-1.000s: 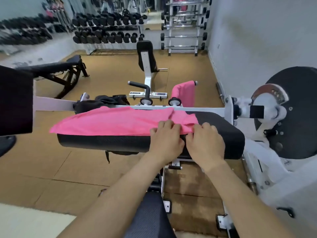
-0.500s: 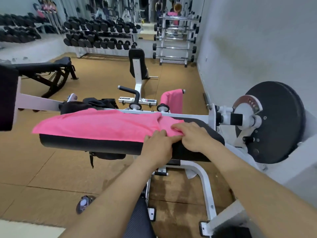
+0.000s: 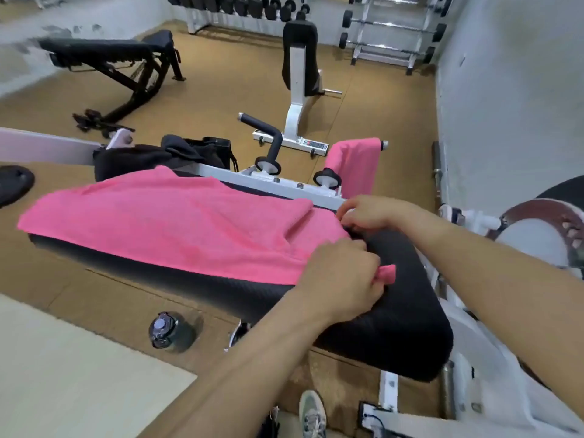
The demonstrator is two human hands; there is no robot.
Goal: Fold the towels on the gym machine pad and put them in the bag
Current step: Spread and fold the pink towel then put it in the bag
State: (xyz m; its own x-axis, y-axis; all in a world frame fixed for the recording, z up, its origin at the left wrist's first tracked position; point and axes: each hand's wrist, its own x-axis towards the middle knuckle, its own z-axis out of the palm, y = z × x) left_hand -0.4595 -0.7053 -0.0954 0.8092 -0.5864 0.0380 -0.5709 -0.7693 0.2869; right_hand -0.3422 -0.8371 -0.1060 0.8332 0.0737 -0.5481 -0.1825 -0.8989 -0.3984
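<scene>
Pink towel lies spread along the black machine pad across the middle of the frame, wrinkled at its right end where both hands meet it. The left hand, just right of centre, is closed round the towel's near corner (a small pink tip pokes out past the knuckles). The right hand, just above it in the frame, has its fingers curled and pinches the far corner at the pad's back edge. Most of the cloth stretches leftward from both grips. A second pink towel hangs over a roller above the hands. A black bag sits behind the pad, upper left of centre.
</scene>
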